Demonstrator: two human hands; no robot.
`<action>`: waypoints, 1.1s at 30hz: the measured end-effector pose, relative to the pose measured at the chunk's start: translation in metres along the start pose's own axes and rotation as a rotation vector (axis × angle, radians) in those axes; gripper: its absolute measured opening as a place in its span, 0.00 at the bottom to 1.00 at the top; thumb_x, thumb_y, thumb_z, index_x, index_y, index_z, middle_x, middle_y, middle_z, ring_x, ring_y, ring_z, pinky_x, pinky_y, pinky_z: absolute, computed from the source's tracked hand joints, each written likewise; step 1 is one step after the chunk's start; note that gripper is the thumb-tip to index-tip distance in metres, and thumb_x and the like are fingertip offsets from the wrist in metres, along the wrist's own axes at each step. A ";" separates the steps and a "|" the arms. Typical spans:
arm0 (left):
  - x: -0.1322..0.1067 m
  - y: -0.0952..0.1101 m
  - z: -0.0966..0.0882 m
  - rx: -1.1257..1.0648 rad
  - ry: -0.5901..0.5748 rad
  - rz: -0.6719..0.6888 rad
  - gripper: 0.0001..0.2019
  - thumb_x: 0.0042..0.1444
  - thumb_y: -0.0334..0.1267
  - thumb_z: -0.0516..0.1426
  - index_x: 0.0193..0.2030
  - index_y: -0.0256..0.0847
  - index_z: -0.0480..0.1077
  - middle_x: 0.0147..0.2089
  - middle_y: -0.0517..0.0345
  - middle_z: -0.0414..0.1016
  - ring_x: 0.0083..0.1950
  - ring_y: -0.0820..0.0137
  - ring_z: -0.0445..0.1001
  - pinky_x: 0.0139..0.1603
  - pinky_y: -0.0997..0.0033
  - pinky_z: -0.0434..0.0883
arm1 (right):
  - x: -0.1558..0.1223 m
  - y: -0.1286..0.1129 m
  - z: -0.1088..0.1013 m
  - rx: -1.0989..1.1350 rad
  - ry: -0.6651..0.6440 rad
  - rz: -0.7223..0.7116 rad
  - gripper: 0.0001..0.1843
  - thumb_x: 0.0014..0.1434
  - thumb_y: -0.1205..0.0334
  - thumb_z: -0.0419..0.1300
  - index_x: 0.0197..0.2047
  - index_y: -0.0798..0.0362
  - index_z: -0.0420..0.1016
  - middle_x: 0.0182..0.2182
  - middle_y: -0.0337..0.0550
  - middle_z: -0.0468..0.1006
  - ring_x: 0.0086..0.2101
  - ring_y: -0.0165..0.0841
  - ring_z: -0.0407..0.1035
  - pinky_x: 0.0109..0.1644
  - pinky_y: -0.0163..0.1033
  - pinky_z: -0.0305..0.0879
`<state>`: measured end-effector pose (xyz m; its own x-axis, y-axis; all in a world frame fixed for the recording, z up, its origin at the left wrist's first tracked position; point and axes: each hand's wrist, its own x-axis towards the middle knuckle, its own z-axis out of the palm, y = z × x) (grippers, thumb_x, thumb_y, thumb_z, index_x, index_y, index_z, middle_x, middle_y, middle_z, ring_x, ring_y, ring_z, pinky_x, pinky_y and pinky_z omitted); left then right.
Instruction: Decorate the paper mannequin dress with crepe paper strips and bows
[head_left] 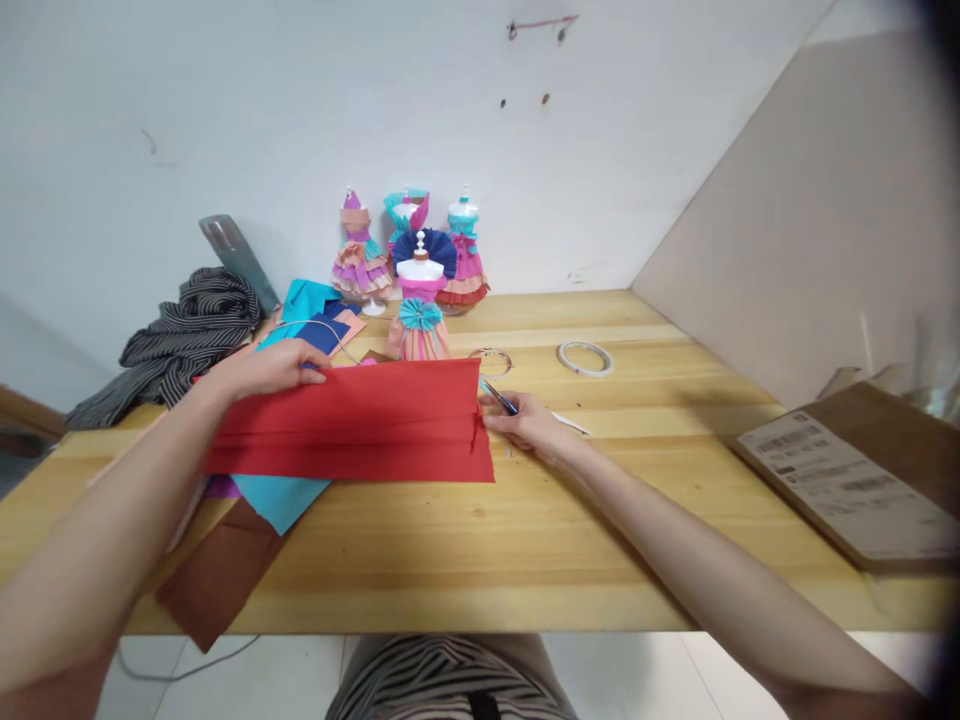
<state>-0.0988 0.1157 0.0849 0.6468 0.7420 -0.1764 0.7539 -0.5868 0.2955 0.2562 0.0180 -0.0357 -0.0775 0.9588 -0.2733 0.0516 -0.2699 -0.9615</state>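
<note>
A wide sheet of red crepe paper (352,425) with creases along its length lies in front of me. My left hand (281,367) grips its upper edge towards the left, fingers curled over the paper. At the sheet's right end, my right hand (525,420) is closed around a slim, dark, shiny tool (501,398) that points up and left. The fingers hide most of this tool, so its kind is unclear. Under the red sheet, turquoise paper (281,498) and brown paper (221,570) stick out. The brown piece overhangs the front edge of the table.
Several small dress forms in paper dresses, one in front (420,310), stand by the wall. A white tape roll (585,359) and a thin ring (493,360) lie on the wooden table (600,540). Striped cloth (195,325) is left, a cardboard box (855,480) right.
</note>
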 end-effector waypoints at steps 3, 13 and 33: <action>-0.003 0.002 -0.005 -0.072 -0.056 -0.040 0.16 0.53 0.45 0.53 0.37 0.37 0.76 0.38 0.55 0.78 0.38 0.66 0.73 0.43 0.70 0.68 | 0.002 -0.002 0.001 0.040 0.019 -0.014 0.27 0.36 0.57 0.69 0.40 0.55 0.67 0.11 0.23 0.58 0.12 0.18 0.41 0.15 0.29 0.33; -0.006 0.016 0.018 0.183 0.268 -0.062 0.19 0.57 0.35 0.51 0.54 0.34 0.69 0.60 0.41 0.68 0.60 0.55 0.66 0.61 0.51 0.61 | -0.008 -0.024 -0.003 0.099 -0.054 -0.043 0.18 0.38 0.56 0.70 0.27 0.53 0.66 0.09 0.25 0.57 0.11 0.19 0.43 0.16 0.29 0.34; 0.041 0.151 0.111 -0.088 0.570 0.194 0.08 0.59 0.32 0.53 0.36 0.38 0.73 0.39 0.51 0.79 0.43 0.64 0.74 0.47 0.61 0.70 | -0.030 -0.021 -0.001 0.278 -0.315 -0.040 0.28 0.46 0.43 0.67 0.21 0.51 0.53 0.13 0.24 0.44 0.15 0.20 0.36 0.17 0.30 0.31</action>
<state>0.0545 0.0212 0.0186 0.5892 0.6949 0.4123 0.5998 -0.7181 0.3530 0.2580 -0.0048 -0.0078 -0.3768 0.9068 -0.1890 -0.2254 -0.2877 -0.9308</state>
